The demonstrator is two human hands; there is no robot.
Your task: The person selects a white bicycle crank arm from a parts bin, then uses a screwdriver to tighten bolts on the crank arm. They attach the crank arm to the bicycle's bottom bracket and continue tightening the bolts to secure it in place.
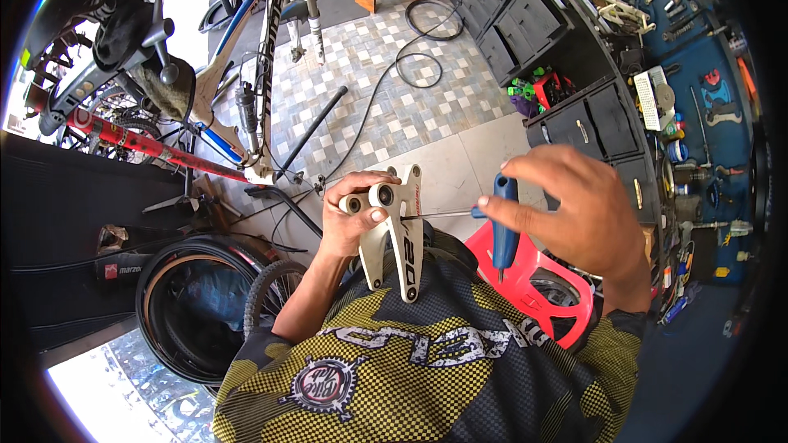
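Observation:
My left hand [353, 221] grips a white bicycle suspension linkage [410, 250], with its thumb beside the front pivot bearing and the arms hanging down over my patterned shirt. My right hand [558, 209] holds a blue T-handled hex wrench [505, 230], with thumb and index finger on the upright handle. Its thin metal shaft points left into the side of the linkage, and a short tip sticks out below the handle.
A bicycle frame [261, 90] on a stand is front-left, above a tiled floor with cables [419, 66]. Tires [197, 312] lean at lower left. A red plastic chair [558, 295] is beside me. Dark drawers [591, 127] and a tool board [706, 107] line the right.

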